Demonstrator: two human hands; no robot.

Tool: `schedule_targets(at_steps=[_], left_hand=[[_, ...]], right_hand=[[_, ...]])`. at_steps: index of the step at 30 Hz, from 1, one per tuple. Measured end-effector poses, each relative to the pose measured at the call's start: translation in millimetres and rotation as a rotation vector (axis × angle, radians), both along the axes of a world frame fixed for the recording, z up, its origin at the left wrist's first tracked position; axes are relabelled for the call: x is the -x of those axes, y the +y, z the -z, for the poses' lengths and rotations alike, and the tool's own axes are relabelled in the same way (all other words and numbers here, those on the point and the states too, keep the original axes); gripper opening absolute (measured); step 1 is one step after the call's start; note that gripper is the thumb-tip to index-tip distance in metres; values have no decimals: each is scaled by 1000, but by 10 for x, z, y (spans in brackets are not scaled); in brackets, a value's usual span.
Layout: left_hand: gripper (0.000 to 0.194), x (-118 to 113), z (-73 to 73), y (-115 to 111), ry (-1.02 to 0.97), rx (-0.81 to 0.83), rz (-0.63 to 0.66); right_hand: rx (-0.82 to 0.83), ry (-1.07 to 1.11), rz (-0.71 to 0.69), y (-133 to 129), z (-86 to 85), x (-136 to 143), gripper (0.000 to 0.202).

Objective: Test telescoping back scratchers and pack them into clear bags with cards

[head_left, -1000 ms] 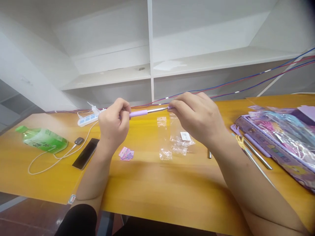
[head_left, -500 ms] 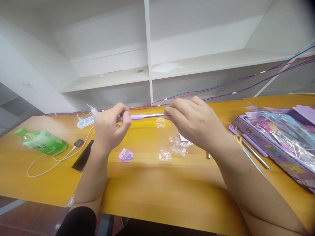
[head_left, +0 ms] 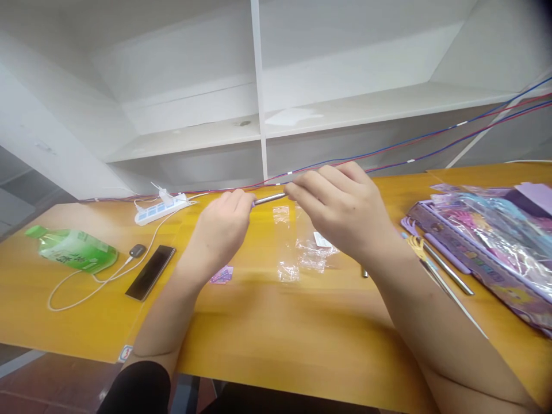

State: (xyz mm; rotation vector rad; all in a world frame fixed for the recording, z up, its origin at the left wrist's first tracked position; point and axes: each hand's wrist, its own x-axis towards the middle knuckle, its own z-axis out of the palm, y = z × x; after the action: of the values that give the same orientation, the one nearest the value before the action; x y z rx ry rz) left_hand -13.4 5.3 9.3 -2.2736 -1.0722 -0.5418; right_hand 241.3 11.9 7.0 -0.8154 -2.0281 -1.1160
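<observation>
A thin silver rod [head_left: 270, 199] with a purple grip is held level above the table between my two hands. My left hand [head_left: 226, 221] is closed around the grip end, and only a sliver of purple shows by its fingers. At the other end, my right hand [head_left: 334, 201] pinches the rod's tip, which its fingers hide. Below the rod lie clear plastic wrappers [head_left: 288, 271], one with a white label [head_left: 322, 240]. Small pink and purple cards [head_left: 223, 275] lie beneath my left wrist, partly covered.
At left are a green-capped bottle [head_left: 77, 248], a phone [head_left: 150, 272], a white cable and a power strip [head_left: 161, 208]. At right stands a purple printed box [head_left: 478, 261] of wrapped items, with loose metal rods [head_left: 448, 269] beside it. White shelving [head_left: 259, 86] rises behind.
My left hand has slid right along the rod, toward my right hand, and now covers most of the purple grip. Less metal shows. My right hand has barely moved.
</observation>
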Motion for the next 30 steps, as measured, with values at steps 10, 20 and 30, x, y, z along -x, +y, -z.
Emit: schedule_targets(at_steps=[10,20,30], left_hand=[[18,-8,103,89,-159,-70,-73],[23,458,85,601,-224,-70,-291],[42,781,-19,740,-288,-188,-306]], right_hand=[[123,-31,-52,21,58,31,22],[173,91,-33,303,51,-232,23],[190,208,-49,571,112,-626,30]])
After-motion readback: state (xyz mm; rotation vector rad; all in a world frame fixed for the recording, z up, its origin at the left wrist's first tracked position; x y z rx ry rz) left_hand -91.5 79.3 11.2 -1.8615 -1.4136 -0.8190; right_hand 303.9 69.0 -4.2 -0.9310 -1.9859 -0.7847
